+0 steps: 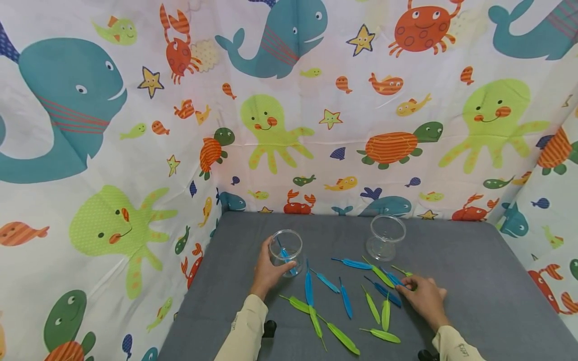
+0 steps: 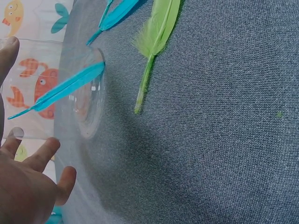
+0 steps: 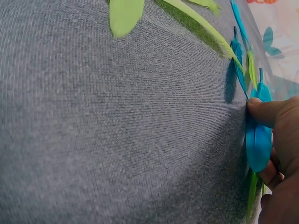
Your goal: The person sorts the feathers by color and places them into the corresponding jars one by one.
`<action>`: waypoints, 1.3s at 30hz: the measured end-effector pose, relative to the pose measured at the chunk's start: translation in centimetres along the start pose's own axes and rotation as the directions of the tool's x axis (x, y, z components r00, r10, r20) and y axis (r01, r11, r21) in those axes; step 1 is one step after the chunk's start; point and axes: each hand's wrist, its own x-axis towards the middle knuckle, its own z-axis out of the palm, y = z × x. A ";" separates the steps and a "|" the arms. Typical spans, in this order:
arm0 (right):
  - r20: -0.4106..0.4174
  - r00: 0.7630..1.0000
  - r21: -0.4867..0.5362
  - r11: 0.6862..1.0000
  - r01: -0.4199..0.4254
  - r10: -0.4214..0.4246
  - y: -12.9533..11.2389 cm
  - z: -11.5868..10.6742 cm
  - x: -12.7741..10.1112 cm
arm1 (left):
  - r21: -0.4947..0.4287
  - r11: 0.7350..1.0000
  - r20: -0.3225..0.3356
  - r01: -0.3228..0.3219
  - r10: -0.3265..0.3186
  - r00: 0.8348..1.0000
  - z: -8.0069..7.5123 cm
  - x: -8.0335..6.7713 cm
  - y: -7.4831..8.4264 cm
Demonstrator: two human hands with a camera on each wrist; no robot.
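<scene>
Blue feather (image 3: 258,148) partly behind right fingers (image 3: 270,112)

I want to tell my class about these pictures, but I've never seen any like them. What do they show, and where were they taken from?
There's no robot here: these are a person's left hand and right hand, working over a grey surface. The biggest picture comes from a camera worn on the head, looking forward and down. The other two come from cameras worn on the wrists, one on each.

The left hand holds a clear cup with a blue feather inside. The right hand pinches another blue feather. More blue feathers and some green feathers lie scattered about, and a second clear cup stands farther back. Behind is a backdrop printed with sea animals.
</scene>
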 end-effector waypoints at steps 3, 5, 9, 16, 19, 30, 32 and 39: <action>-0.009 1.000 0.016 1.000 -0.016 0.016 0.0 0.1 0.0 | -0.007 1.000 -0.001 0.001 -0.001 1.000 0.0 0.0 0.0; -0.020 1.000 0.027 0.999 -0.019 0.020 0.0 0.1 0.0 | -0.007 1.000 -0.002 0.001 -0.001 1.000 0.0 0.0 0.0; -0.041 0.999 0.055 0.998 -0.022 0.024 0.0 0.1 0.1 | -0.006 1.000 -0.003 0.000 0.000 1.000 0.0 0.0 -0.1; -0.130 0.991 0.160 0.987 -0.016 0.038 -0.5 -0.2 0.6 | -0.002 1.000 -0.005 0.000 0.000 1.000 0.1 0.1 -0.1; -0.167 0.984 0.200 0.979 -0.028 0.062 -1.5 -0.6 0.7 | 0.003 1.000 -0.007 0.004 -0.004 1.000 0.0 0.1 -0.1; -0.195 0.979 0.406 0.914 0.022 0.063 -6.0 -1.5 1.6 | 0.020 1.000 -0.008 0.020 -0.020 1.000 0.0 0.0 0.0; -0.161 0.984 0.458 0.889 0.004 0.078 -7.1 -1.5 1.7 | 0.020 1.000 -0.008 0.021 -0.021 1.000 0.0 0.0 0.0; -0.072 0.993 0.631 0.775 -0.028 0.095 -11.5 -0.9 2.7 | 0.016 1.000 -0.008 0.011 -0.011 1.000 0.1 0.1 -0.2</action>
